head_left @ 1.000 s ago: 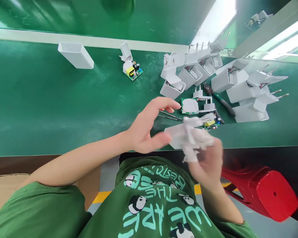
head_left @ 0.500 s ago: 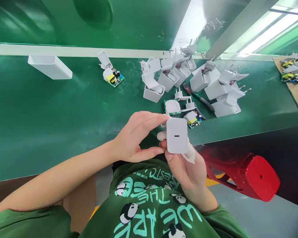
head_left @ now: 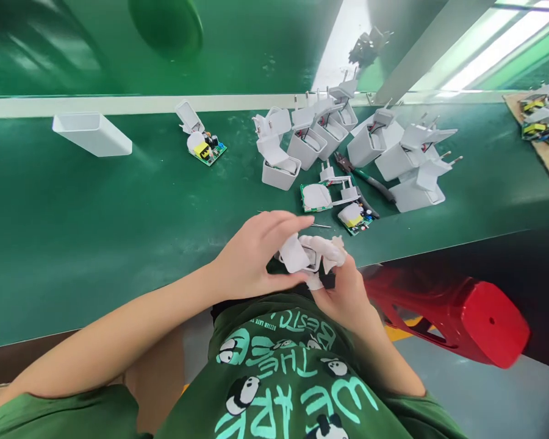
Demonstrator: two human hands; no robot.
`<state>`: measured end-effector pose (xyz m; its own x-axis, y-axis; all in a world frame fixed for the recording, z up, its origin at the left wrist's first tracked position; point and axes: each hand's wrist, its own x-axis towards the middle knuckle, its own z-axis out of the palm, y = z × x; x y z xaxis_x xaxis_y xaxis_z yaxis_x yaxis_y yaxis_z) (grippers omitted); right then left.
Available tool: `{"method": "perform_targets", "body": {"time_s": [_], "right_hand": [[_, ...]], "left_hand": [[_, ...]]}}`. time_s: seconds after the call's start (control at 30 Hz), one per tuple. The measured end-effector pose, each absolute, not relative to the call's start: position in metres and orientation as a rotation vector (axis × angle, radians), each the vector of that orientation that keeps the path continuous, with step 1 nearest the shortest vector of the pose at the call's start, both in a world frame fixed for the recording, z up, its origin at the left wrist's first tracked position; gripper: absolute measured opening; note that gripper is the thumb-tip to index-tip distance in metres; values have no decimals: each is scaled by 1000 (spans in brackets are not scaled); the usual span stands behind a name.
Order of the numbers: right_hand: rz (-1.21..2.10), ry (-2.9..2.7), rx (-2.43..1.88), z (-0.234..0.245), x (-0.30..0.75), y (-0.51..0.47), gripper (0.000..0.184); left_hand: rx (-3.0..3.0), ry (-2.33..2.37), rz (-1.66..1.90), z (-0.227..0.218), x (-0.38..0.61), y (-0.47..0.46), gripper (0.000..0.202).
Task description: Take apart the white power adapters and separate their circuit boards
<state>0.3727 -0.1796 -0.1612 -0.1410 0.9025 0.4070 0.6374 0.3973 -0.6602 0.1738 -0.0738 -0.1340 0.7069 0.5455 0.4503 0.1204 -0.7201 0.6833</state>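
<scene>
Both my hands hold one white charger housing [head_left: 297,253] just in front of the green table's near edge. My left hand [head_left: 251,256] pinches its left side between thumb and fingers. My right hand [head_left: 343,283], with white cots on its fingertips, grips it from the right and below. The housing lies tilted, its open end partly hidden by my fingers. Thin metal tweezers [head_left: 318,225] lie on the table just beyond my hands.
A heap of open white charger housings with plug pins [head_left: 393,152] lies on the green table [head_left: 96,207], with circuit boards [head_left: 354,218], pliers [head_left: 366,178], a lone board [head_left: 205,149] and a white tray [head_left: 91,134]. A red stool [head_left: 462,314] stands at right.
The housing, held face-up with its port showing half a second ago, is now turned over and lower in my hands. My view has shifted slightly.
</scene>
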Motion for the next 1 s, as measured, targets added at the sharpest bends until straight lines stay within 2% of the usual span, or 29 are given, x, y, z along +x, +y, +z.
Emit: {"method": "perform_targets", "body": {"time_s": [0.1, 0.3, 0.47, 0.57, 0.63, 0.7, 0.87, 1.0], "right_hand": [[436, -1766, -1351, -170, 371, -181, 68], [399, -1786, -1361, -168, 369, -179, 61], [314, -1894, -1326, -167, 371, -174, 45], [372, -1917, -1335, -168, 372, -176, 43], [415, -1935, -1318, -169, 373, -178, 51], [453, -1924, -1280, -173, 374, -181, 63], [608, -1775, -1221, -180, 381, -189, 93], [628, -1639, -1207, -181, 392, -196, 98]], "left_hand": [[2216, 573, 865, -132, 174, -75, 48], [1842, 675, 865, -137, 176, -71, 30], [1762, 650, 849, -139, 178, -67, 27], [1897, 639, 827, -135, 175, -66, 47], [2023, 603, 761, -132, 172, -63, 62], [2108, 540, 675, -130, 170, -60, 67], [2156, 502, 635, -126, 166, -57, 43], [2194, 666, 712, -112, 158, -51, 30]]}}
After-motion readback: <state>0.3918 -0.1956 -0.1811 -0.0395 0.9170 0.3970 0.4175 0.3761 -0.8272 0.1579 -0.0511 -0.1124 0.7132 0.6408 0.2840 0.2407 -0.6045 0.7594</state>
